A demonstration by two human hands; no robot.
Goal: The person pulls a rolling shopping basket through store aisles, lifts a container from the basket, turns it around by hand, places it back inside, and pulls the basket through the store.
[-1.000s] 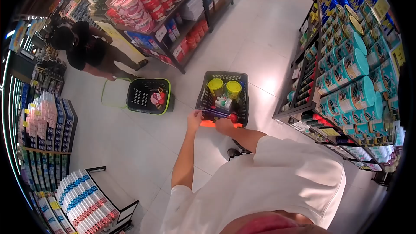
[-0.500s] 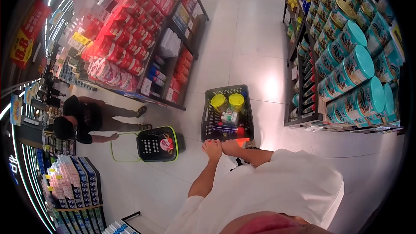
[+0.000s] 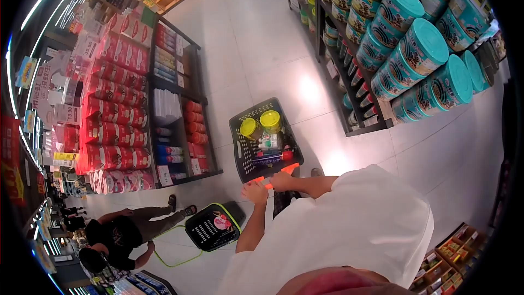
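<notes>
A dark basket (image 3: 243,155) with an orange handle (image 3: 292,169) stands in front of me. My left hand (image 3: 255,192) is closed on the left part of the handle, and close beside it my right hand (image 3: 282,181) grips the same bar. Inside the basket are a yellow-lidded tub (image 3: 249,128), a second yellow-lidded tub (image 3: 270,121), a white package (image 3: 269,141) and a dark purple item with a red end (image 3: 286,155).
Another person (image 3: 117,235) holds the green handle of a black basket (image 3: 210,228) at lower left. Shelves of red packs (image 3: 114,131) stand left, teal tins (image 3: 420,49) right. Tiled floor (image 3: 262,49) runs ahead. A wooden rack (image 3: 453,254) is at lower right.
The view has turned, and the red shelves and the other person now sit lower and further left. My hands stay at the basket's handle. The wooden rack has come into view.
</notes>
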